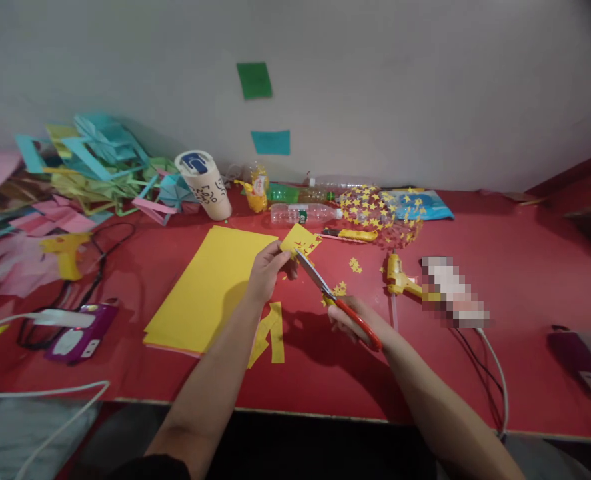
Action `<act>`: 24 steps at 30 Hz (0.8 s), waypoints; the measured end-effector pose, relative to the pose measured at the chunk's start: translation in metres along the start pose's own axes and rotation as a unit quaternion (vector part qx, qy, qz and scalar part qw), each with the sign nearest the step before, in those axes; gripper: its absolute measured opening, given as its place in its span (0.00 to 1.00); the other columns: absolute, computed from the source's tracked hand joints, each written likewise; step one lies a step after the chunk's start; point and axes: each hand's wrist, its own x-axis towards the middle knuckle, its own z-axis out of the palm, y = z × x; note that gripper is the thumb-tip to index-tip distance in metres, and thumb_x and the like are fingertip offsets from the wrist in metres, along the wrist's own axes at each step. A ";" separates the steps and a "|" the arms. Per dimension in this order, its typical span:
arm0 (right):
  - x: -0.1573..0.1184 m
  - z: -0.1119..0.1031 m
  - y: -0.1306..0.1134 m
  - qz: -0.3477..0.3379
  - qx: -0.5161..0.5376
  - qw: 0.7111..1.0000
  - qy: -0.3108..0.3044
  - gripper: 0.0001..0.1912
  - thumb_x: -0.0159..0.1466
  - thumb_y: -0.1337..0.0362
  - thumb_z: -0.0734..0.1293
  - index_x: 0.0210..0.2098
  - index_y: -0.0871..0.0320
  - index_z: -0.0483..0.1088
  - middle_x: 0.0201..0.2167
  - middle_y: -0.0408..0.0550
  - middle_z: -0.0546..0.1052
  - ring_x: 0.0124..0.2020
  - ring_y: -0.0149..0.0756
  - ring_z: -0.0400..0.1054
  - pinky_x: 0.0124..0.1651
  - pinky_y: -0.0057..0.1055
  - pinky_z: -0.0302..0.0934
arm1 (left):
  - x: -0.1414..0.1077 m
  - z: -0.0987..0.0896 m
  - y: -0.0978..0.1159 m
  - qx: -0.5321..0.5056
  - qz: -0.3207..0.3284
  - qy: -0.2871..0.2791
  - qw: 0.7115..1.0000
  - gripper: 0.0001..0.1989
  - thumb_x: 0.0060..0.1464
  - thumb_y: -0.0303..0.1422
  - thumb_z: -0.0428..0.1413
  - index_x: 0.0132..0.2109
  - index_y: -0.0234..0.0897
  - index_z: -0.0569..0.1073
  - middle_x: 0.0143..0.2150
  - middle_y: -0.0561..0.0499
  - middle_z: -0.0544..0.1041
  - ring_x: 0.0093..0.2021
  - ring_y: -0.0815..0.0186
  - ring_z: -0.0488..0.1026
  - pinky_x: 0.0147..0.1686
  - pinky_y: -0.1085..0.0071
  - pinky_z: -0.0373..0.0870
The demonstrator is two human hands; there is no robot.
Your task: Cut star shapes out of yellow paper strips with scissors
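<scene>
Some yellow paper with cut-outs is pinched in the fingers of the left hand, up over the red surface. The scissors are gripped by their red handles in the fingers of the right hand, blades pointed right at the paper's edge. A big yellow stack is spread just left of it, with loose strips lying nearby, and little stars are scattered past the scissors.

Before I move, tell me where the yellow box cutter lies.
In the head view, the yellow box cutter lies on the red table, right of center, just in front of the capped end of the green-labeled clear bottle.
</scene>
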 end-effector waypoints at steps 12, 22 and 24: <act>-0.003 -0.003 -0.009 -0.040 0.023 0.999 -0.015 0.25 0.58 0.42 0.60 0.19 0.56 0.59 0.05 0.33 0.56 0.08 0.24 0.55 0.23 0.27 0.63 | 0.005 0.000 0.011 -0.005 0.008 -0.012 1.000 0.07 0.43 0.33 0.55 0.29 0.34 0.67 0.19 0.56 0.71 0.16 0.73 0.68 0.19 0.76 0.64; -0.005 -0.006 -0.016 -0.077 0.051 0.993 -0.069 0.25 0.59 0.41 0.59 0.21 0.57 0.59 0.06 0.30 0.55 0.08 0.21 0.51 0.29 0.31 0.67 | 0.001 0.000 0.024 -0.018 0.025 -0.026 0.999 0.08 0.41 0.34 0.55 0.28 0.34 0.67 0.18 0.56 0.72 0.17 0.73 0.68 0.19 0.76 0.64; -0.005 -0.007 -0.016 -0.066 0.033 0.996 -0.056 0.26 0.59 0.41 0.59 0.20 0.56 0.59 0.05 0.30 0.55 0.07 0.21 0.51 0.28 0.30 0.67 | 0.001 -0.001 0.022 -0.014 0.028 -0.028 0.999 0.08 0.41 0.33 0.55 0.29 0.33 0.67 0.18 0.56 0.72 0.17 0.73 0.68 0.19 0.76 0.64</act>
